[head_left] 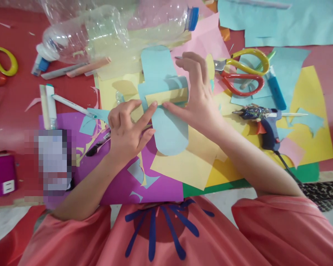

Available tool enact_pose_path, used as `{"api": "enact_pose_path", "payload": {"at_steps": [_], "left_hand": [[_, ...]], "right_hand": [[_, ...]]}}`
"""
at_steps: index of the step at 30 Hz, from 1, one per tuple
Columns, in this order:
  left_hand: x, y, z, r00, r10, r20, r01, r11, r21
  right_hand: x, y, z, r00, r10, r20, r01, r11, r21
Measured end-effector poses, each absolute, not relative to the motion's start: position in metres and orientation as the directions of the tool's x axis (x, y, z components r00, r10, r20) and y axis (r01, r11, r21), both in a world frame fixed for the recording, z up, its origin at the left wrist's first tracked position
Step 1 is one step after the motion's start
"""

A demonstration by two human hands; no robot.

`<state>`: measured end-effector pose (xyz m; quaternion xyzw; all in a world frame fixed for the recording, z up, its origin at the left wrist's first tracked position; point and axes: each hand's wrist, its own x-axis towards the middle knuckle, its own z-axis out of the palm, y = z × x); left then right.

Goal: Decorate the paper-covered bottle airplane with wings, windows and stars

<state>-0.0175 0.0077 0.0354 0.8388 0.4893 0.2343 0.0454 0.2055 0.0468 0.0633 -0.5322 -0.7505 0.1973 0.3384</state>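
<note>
A light-blue paper cutout [170, 129] with rounded ends lies in front of me on loose paper sheets. Across its middle runs a pale yellow paper strip [166, 95], beside a curled blue flap. My left hand [129, 127] presses its index fingertip near the strip's lower left edge, its other fingers loosely bent and apart. My right hand [198, 90] has its thumb at the strip's lower edge and its fingers spread above the right end. Neither hand is wrapped round anything.
Scissors [244, 72] and a blue glue gun [269, 127] lie to the right. Clear plastic bottles [80, 37] fill the back left. A phone [54, 159], a pen [73, 105] and paper scraps are at left. Purple paper [161, 184] lies along the front.
</note>
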Motion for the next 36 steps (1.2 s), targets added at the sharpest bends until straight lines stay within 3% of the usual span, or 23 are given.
{"api": "enact_pose_path", "payload": {"at_steps": [5, 16, 36], "left_hand": [[-0.0175, 0.0088, 0.0337, 0.402, 0.855, 0.329, 0.796, -0.504, 0.337], [-0.0138, 0.0074, 0.0331, 0.392, 0.840, 0.376, 0.815, -0.506, 0.282], [-0.0132, 0.0079, 0.0337, 0.399, 0.838, 0.372, 0.828, -0.504, 0.245]], "right_hand": [[0.2009, 0.0437, 0.0607, -0.126, 0.958, 0.258, 0.682, 0.272, -0.679], [0.1966, 0.0433, 0.0585, -0.068, 0.975, 0.213, 0.677, 0.202, -0.708], [0.2051, 0.0441, 0.0558, -0.113, 0.948, 0.297, 0.685, 0.291, -0.668]]}}
